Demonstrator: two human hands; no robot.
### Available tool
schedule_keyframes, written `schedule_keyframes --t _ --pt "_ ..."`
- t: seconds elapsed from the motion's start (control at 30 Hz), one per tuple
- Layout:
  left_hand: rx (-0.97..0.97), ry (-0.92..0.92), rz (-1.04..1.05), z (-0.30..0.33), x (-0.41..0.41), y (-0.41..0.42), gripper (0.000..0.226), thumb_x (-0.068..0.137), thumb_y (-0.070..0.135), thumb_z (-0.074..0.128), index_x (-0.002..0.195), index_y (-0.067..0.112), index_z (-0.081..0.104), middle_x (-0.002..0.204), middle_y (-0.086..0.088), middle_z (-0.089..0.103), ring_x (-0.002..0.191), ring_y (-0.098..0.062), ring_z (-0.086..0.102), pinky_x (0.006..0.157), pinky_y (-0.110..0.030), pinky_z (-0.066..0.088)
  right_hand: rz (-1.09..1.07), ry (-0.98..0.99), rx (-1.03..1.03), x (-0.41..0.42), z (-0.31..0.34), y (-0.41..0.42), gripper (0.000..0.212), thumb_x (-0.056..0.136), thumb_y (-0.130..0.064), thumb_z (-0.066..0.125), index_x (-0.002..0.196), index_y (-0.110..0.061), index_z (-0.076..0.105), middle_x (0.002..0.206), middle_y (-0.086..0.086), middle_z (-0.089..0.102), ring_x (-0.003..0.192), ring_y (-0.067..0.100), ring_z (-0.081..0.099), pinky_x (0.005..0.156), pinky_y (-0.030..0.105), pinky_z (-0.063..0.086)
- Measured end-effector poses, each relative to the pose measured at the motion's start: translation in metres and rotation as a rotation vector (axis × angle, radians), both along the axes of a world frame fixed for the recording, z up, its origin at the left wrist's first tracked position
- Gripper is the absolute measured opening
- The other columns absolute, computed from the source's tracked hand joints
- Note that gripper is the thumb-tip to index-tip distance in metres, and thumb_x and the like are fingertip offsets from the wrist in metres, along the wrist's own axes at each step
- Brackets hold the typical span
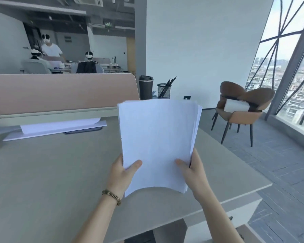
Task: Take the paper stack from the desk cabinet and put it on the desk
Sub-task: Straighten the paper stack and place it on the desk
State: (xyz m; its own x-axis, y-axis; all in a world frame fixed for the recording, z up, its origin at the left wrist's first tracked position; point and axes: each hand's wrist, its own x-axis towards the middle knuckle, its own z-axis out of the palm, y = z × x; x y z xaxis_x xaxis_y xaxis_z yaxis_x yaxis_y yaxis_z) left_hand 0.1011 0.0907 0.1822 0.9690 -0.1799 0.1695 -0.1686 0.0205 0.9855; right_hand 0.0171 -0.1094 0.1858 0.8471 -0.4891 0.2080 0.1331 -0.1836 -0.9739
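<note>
A stack of white paper (157,137) is held up above the beige desk (51,172), near its right side. My left hand (123,174) grips the stack's lower left edge, thumb on top. My right hand (193,171) grips the lower right edge the same way. The sheets curve upward at the bottom and fan slightly at the top right corner. The desk cabinet is hidden below the desk.
A pink divider panel (60,92) runs along the desk's back. Loose white sheets (60,127) lie below it. A dark tumbler (145,86) and a mesh pen cup (164,90) stand at the back right. A brown chair (242,106) stands by the window.
</note>
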Motion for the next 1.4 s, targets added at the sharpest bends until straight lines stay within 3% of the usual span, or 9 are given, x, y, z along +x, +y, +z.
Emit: schedule_keyframes --t 0.13,0.27,0.43,0.63,0.8,0.93,1.1,1.27,1.4 --pt "-0.036 0.086 -0.051 -0.008 0.015 0.004 0.018 0.083 0.012 0.078 0.097 0.024 0.074 0.089 0.013 0.08 0.088 -0.008 0.076 0.064 -0.018 0.057 -0.024 -0.029 0.029 0.009 0.003 0.003 0.019 0.094 -0.016 0.067 0.11 -0.027 0.062 0.111 -0.002 0.073 0.107 0.022 0.07 0.091 0.048 0.059" --pt "-0.081 0.04 -0.116 0.01 0.031 0.007 0.018 0.082 0.01 0.078 0.095 0.022 0.072 0.085 0.015 0.08 0.082 -0.006 0.076 0.062 -0.016 0.057 -0.077 -0.119 -0.026 0.021 0.033 -0.002 0.036 0.084 -0.04 0.073 0.109 -0.017 0.06 0.108 0.004 0.072 0.097 0.023 0.071 0.082 0.05 0.058" --pt "-0.162 -0.029 -0.099 0.022 0.039 -0.002 0.04 0.074 0.014 0.086 0.11 0.021 0.07 0.101 0.01 0.079 0.091 -0.007 0.075 0.073 -0.021 0.06 -0.058 -0.266 -0.021 0.034 0.061 -0.003 0.028 0.094 -0.025 0.07 0.121 -0.023 0.061 0.115 -0.008 0.073 0.102 0.009 0.072 0.08 0.03 0.058" --pt "-0.1 0.005 -0.044 -0.005 0.032 -0.008 0.024 0.077 0.013 0.084 0.098 0.02 0.076 0.093 0.009 0.081 0.089 -0.01 0.076 0.077 -0.03 0.06 -0.105 -0.24 0.033 0.046 0.033 0.004 0.028 0.092 -0.029 0.072 0.119 -0.028 0.064 0.117 -0.006 0.074 0.107 0.015 0.072 0.089 0.041 0.058" --pt "-0.092 -0.027 -0.033 0.002 0.038 -0.012 0.023 0.077 0.011 0.083 0.097 0.021 0.076 0.09 0.014 0.08 0.085 -0.002 0.075 0.069 -0.015 0.057 -0.133 -0.283 0.069 0.045 0.034 0.002 0.019 0.091 -0.024 0.073 0.104 -0.033 0.062 0.108 -0.006 0.074 0.097 0.011 0.074 0.078 0.032 0.058" --pt "-0.057 0.043 -0.033 -0.018 0.032 -0.014 0.023 0.078 0.015 0.083 0.1 0.021 0.077 0.095 0.012 0.08 0.093 -0.006 0.075 0.084 -0.028 0.059 -0.093 -0.208 0.043 0.044 0.011 -0.001 0.031 0.091 -0.028 0.073 0.12 -0.031 0.062 0.118 -0.009 0.074 0.107 0.012 0.072 0.085 0.037 0.057" --pt "-0.046 0.076 -0.043 -0.025 0.028 -0.017 0.018 0.079 0.015 0.083 0.094 0.022 0.077 0.086 0.017 0.08 0.084 0.001 0.074 0.062 -0.009 0.054 -0.114 -0.162 0.058 0.043 -0.018 -0.008 0.026 0.091 -0.025 0.073 0.115 -0.032 0.064 0.112 -0.01 0.075 0.104 0.011 0.073 0.086 0.039 0.059" --pt "-0.027 0.111 0.008 -0.03 0.027 -0.02 0.014 0.081 0.021 0.08 0.095 0.025 0.077 0.091 0.016 0.08 0.087 -0.002 0.075 0.076 -0.024 0.056 -0.044 -0.078 0.022 0.038 -0.046 -0.006 0.039 0.095 -0.03 0.069 0.133 -0.03 0.059 0.127 -0.01 0.072 0.118 0.01 0.068 0.098 0.044 0.055" --pt "0.032 0.074 0.026 -0.024 0.041 -0.027 0.014 0.081 0.023 0.081 0.094 0.025 0.076 0.086 0.018 0.079 0.085 0.003 0.073 0.071 -0.018 0.054 -0.075 -0.029 0.064 0.047 -0.055 -0.013 0.032 0.091 -0.029 0.072 0.121 -0.027 0.062 0.118 -0.007 0.075 0.11 0.014 0.072 0.094 0.047 0.058"
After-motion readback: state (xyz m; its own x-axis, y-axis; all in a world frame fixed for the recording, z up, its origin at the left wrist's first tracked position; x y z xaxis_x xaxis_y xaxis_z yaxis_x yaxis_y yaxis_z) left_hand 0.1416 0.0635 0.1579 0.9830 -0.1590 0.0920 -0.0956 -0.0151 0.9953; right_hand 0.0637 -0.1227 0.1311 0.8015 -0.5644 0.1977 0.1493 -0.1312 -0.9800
